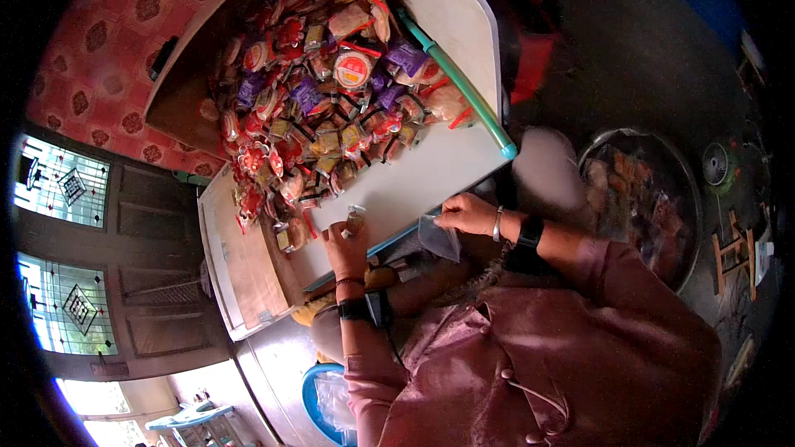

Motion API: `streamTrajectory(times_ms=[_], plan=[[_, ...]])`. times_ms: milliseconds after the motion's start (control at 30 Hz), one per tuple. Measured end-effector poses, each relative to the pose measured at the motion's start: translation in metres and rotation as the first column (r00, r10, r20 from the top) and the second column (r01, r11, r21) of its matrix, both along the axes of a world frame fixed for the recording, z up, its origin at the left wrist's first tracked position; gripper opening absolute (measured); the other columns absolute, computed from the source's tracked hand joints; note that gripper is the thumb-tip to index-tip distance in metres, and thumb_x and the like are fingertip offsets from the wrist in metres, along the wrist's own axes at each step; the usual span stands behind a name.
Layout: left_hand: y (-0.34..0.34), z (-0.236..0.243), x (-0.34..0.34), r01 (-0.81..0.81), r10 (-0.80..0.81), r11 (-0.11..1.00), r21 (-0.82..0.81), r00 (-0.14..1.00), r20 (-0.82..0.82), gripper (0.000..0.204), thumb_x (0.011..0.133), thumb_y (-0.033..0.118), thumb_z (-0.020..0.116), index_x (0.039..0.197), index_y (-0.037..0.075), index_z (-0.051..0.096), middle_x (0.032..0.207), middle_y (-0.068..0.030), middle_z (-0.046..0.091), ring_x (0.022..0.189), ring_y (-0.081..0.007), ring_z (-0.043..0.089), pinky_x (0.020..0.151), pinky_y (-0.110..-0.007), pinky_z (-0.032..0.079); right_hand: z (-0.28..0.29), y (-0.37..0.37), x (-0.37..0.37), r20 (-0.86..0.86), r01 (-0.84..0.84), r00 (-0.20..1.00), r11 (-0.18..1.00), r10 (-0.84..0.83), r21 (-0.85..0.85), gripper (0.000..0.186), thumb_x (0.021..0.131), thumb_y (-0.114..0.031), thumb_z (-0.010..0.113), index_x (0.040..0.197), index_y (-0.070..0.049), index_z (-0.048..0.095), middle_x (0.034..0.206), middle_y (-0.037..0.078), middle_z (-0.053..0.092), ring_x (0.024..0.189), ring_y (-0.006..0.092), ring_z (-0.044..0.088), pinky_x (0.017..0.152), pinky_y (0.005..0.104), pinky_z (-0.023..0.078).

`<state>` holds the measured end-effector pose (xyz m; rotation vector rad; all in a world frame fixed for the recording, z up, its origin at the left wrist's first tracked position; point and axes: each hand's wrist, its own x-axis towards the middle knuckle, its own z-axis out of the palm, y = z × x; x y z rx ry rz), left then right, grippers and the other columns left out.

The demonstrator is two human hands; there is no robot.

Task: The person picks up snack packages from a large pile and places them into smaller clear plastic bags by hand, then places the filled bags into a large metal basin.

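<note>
My left hand (344, 250) is at the near edge of the white table, its fingers closed on a small clear-wrapped snack packet (355, 217). To its right, my right hand (469, 215) pinches the edge of a clear plastic bag (440, 238), which hangs down past the table's edge. A large heap of wrapped snacks covers the far part of the white tabletop (397, 186). Among them are purple packets (306, 95), a round tub with a red and white label (352, 70) and several small yellowish packets (327, 143).
Wooden boards (263, 252) border the heap on the left. A green tube (464, 95) lies along the right side of the tabletop. On the floor at right stands a large round basin (691, 199) with packets in it. A blue tub (310, 393) holding plastic bags is below left.
</note>
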<state>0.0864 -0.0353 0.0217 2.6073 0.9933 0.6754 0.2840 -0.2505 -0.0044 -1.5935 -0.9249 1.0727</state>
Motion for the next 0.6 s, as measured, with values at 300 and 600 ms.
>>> streamTrajectory(times_ms=[300, 600], plan=[[-0.093, 0.041, 0.019, 0.302, -0.236, 0.783, -0.544, 0.953, 0.189, 0.031, 0.075, 0.020, 0.071, 0.094, 0.004, 0.051, 0.081, -0.0113, 0.058, 0.073, -0.0226, 0.058, 0.065, -0.034, 0.048, 0.000, 0.001, 0.000, 0.044, -0.009, 0.999, 0.999, 0.011, -0.042, 0.029, 0.085, -0.027, 0.061, 0.072, -0.002, 0.060, 0.061, 0.000, 0.056, 0.056, 0.0078, 0.048, 0.053, 0.0267, 0.041], [-0.119, 0.039, 0.028, 0.198, -0.327, 0.870, -0.452, 0.918, -0.225, 0.038, 0.072, 0.028, 0.068, 0.097, 0.005, 0.050, 0.096, -0.0209, 0.056, 0.092, -0.0403, 0.054, 0.075, -0.046, 0.047, -0.003, -0.001, -0.004, 0.206, -0.003, 0.978, 0.995, -0.016, 0.095, 0.031, 0.087, -0.029, 0.059, 0.075, 0.000, 0.058, 0.061, 0.007, 0.055, 0.058, 0.0101, 0.050, 0.055, 0.0300, 0.042]])
